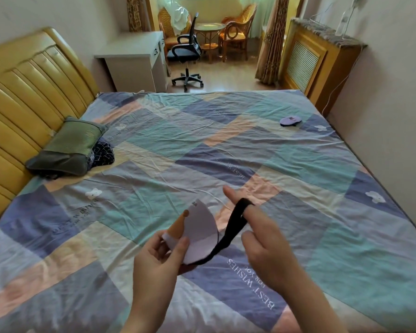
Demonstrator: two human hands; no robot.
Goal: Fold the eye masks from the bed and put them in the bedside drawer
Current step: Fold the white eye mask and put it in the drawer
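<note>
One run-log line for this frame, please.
left hand: holds eye mask | right hand: strap looped on finger | second mask: on bed

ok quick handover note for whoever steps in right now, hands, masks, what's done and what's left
Left hand: grip on the folded pale eye mask at its lower edge.
Right hand: black strap looped over the index finger, pulled taut.
Second eye mask: purple, lying on the bed far right, untouched.
Done: first mask picked up and mostly folded.
Left: tidy the strap, fold the second mask, put both away. The bedside drawer is not in view.
</note>
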